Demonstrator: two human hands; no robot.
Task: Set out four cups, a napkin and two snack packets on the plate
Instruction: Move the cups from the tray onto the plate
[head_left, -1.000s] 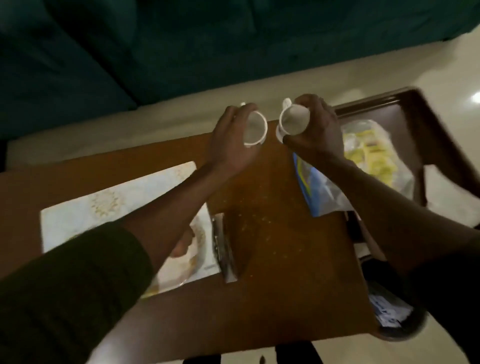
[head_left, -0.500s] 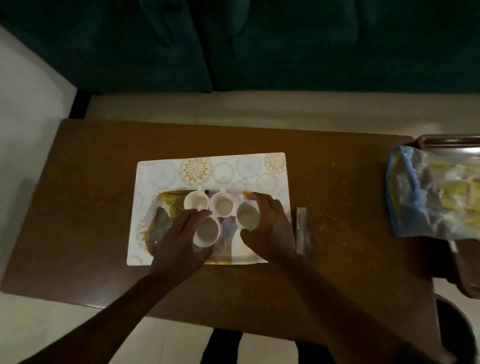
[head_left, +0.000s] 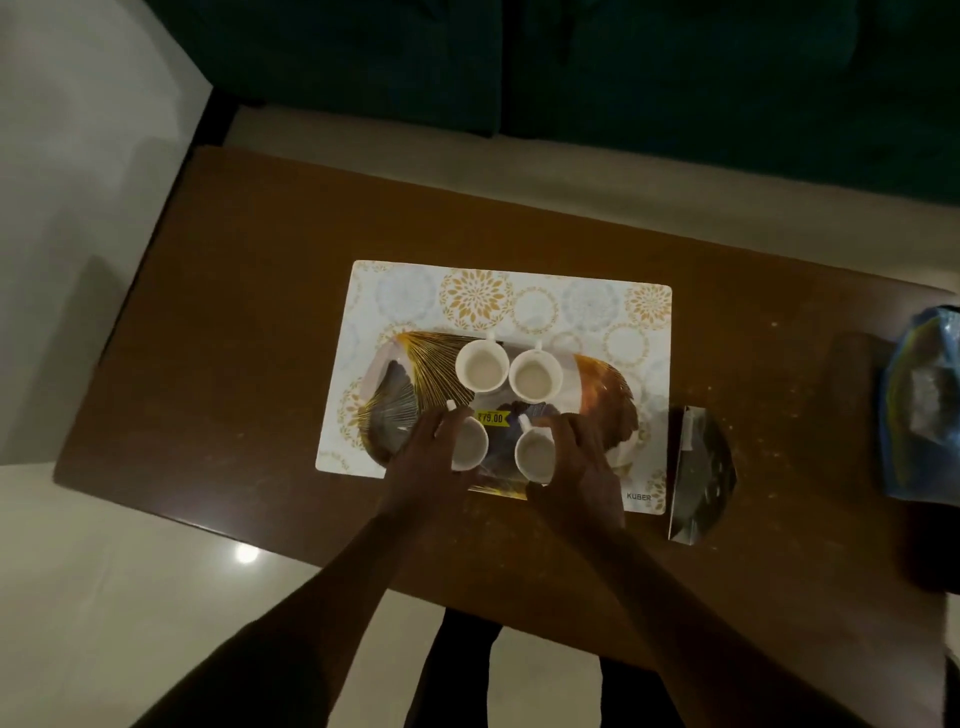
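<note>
I have only one view, the head-worn wide-angle camera, so no second view overlaps it. It looks almost straight down from above the near long edge of the brown table (head_left: 249, 312), facing forward toward the dark green sofa (head_left: 623, 78) along the top. It sits high enough to take in nearly the whole tabletop, though the right end is cut off. Both forearms enter from the bottom. The light is dim, so the corners may be bent by the lens.

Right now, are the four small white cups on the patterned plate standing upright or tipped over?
Upright: all four white cups show round open mouths facing the camera, and they stand on the gold-patterned oval plate.
</note>
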